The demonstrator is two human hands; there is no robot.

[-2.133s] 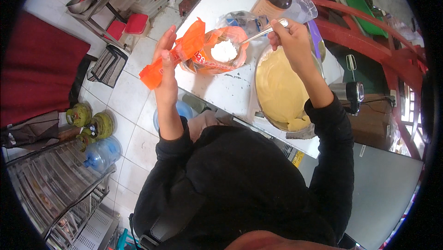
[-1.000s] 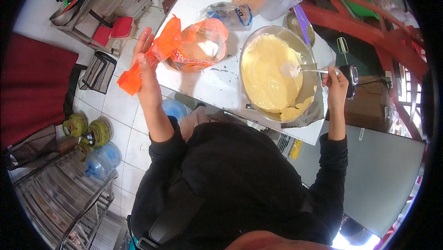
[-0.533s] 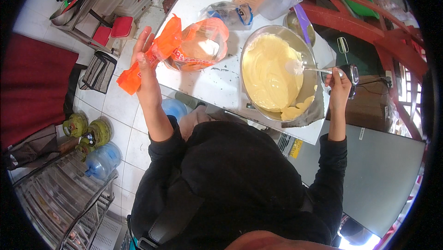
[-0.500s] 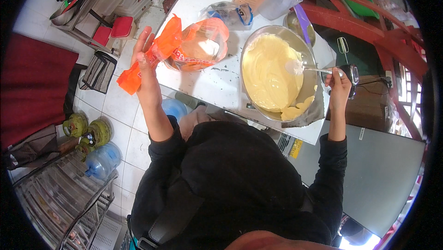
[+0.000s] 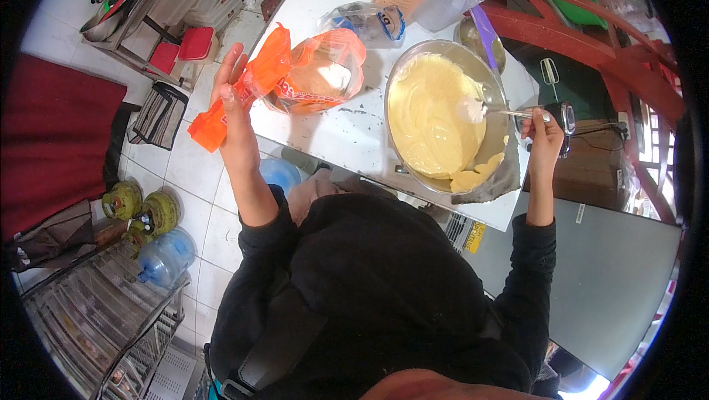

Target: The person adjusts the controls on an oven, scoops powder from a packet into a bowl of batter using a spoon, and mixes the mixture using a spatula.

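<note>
A large metal bowl (image 5: 500, 93) of smooth pale-yellow batter (image 5: 436, 119) stands on the white table. My right hand (image 5: 545, 130) is closed round the handle of a metal spoon (image 5: 509, 112) at the bowl's right side. White powder (image 5: 471, 110) is heaped on the spoon's head, above the batter. To the left, a clear and orange plastic bag (image 5: 275, 64) stands with its mouth spread, holding pale contents (image 5: 325, 79). My left hand (image 5: 235, 97) grips the bag's orange upper edge, with some fingers stretched upward.
Behind the bowl are a crumpled clear plastic bag (image 5: 362, 23), a clear plastic jug (image 5: 450, 1) and a purple-handled utensil (image 5: 485, 34). A hand mixer (image 5: 566, 123) lies right of my right hand. Blue water bottles (image 5: 166, 258) and green gas cylinders (image 5: 157, 212) stand on the floor at left.
Almost nothing differs. The spoon with its powder still hangs over the batter, and my left hand keeps its place on the bag.
</note>
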